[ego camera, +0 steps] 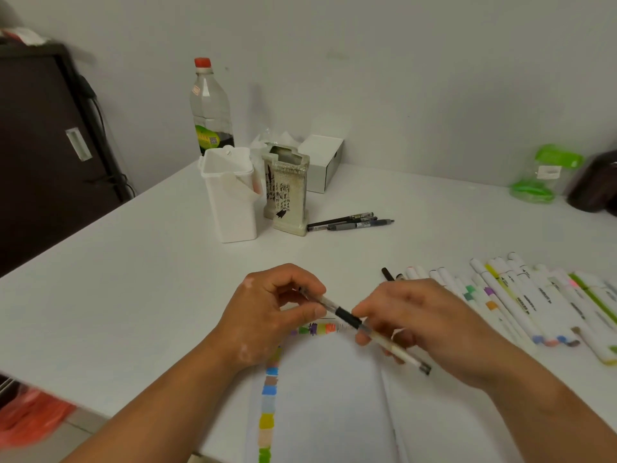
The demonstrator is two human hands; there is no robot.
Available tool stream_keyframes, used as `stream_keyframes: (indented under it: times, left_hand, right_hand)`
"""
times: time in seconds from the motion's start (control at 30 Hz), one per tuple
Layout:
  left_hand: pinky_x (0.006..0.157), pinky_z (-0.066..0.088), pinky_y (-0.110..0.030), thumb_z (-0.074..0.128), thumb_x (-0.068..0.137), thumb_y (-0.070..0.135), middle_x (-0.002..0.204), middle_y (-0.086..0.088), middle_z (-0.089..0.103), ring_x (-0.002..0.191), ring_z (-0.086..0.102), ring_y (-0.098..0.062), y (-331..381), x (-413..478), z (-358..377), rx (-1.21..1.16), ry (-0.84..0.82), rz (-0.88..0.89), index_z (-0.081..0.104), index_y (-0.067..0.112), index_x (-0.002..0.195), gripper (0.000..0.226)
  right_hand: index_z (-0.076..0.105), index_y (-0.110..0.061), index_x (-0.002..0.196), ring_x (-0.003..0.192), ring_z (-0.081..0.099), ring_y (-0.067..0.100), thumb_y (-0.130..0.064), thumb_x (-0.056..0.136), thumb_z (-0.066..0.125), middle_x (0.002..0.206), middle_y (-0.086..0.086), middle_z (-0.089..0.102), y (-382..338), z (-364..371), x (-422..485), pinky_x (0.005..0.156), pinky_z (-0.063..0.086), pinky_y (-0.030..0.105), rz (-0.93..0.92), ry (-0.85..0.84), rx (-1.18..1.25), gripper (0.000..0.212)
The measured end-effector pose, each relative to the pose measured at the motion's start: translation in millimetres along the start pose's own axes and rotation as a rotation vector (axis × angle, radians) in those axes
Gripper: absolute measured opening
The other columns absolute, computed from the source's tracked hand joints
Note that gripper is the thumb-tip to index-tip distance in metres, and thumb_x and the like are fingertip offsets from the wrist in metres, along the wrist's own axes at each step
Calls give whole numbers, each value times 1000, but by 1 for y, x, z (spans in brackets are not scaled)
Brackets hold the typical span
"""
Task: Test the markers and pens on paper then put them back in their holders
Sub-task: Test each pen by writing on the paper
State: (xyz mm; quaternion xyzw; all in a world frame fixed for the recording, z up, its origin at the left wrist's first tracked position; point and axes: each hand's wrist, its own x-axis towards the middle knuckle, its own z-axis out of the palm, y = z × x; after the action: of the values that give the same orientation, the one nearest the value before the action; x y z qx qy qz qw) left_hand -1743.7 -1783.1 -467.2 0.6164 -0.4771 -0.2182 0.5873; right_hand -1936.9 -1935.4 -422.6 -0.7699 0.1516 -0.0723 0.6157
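A clear pen with a black grip is held level over the paper between both hands. My left hand pinches its cap end with thumb and fingers. My right hand grips the barrel, whose rear end sticks out toward me. The paper carries a column and a row of colour swatches. Several white markers lie in a row at the right. Three dark pens lie beside the ceramic holder. A white plastic holder stands to its left.
A clear bottle with a red cap and a white box stand at the back by the wall. A green packet and a dark object sit at the far right. A dark cabinet stands left of the table edge.
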Motion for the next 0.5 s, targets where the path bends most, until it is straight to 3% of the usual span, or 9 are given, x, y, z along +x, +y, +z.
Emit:
stream_keyframes:
  times: [0.1, 0.23, 0.33, 0.5]
  left_hand:
    - [84, 59, -34, 86, 73, 22, 93, 5, 72, 90, 70, -23, -1, -2, 4, 120, -26, 22, 72, 32, 99, 32]
    - [82, 52, -18, 84, 67, 51, 105, 13, 64, 99, 63, -17, -2, -4, 1, 372, 19, 125, 63, 38, 112, 51]
    - [78, 45, -14, 83, 66, 56, 100, 18, 63, 96, 59, -11, -2, -4, -1, 516, -39, 202, 66, 38, 99, 41]
    - [78, 48, -20, 80, 68, 63, 90, 21, 63, 89, 56, -3, -5, -2, 4, 697, -215, 210, 74, 32, 89, 37]
  right_hand:
    - [68, -37, 92, 55, 62, 2, -46, 81, 75, 66, -9, 74, 3, 19, 4, 55, 43, 12, 14, 100, -433, 16]
    - [69, -38, 86, 63, 61, -4, -39, 79, 70, 73, -20, 68, 9, 18, 9, 51, 40, 11, 26, 344, -697, 7]
    - [69, -35, 83, 62, 59, 2, -32, 81, 69, 60, -10, 61, 15, -1, 11, 56, 45, 17, 47, 568, -805, 3]
    - [68, -35, 100, 68, 58, 6, -44, 84, 62, 77, -14, 63, 30, -3, 18, 60, 52, 25, 198, 578, -1042, 19]
